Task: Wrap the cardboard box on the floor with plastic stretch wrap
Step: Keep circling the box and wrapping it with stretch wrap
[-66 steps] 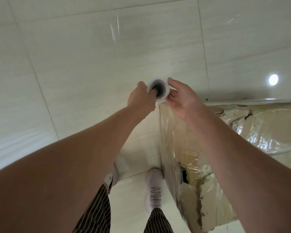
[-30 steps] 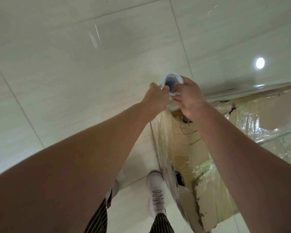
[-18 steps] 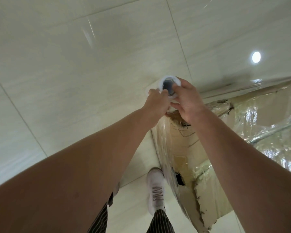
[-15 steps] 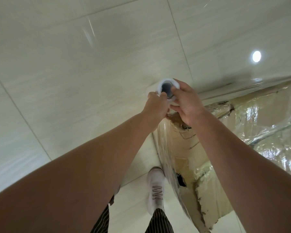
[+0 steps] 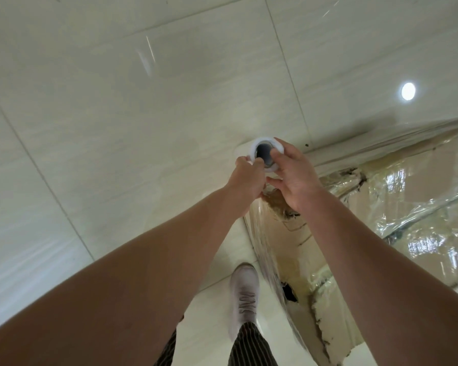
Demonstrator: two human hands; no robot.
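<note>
Stretch wrap roll (image 5: 266, 154) gripped by left hand (image 5: 247, 179) and right hand (image 5: 294, 178), both curled round top rim; long axis held upright. Cardboard box (image 5: 381, 223) located on floor (image 5: 117, 122), below-right of right hand, nearer one.

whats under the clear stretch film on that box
Through the film shows the cardboard box, brown and torn, with a dark hole low on its near side. What the box holds is hidden.
</note>
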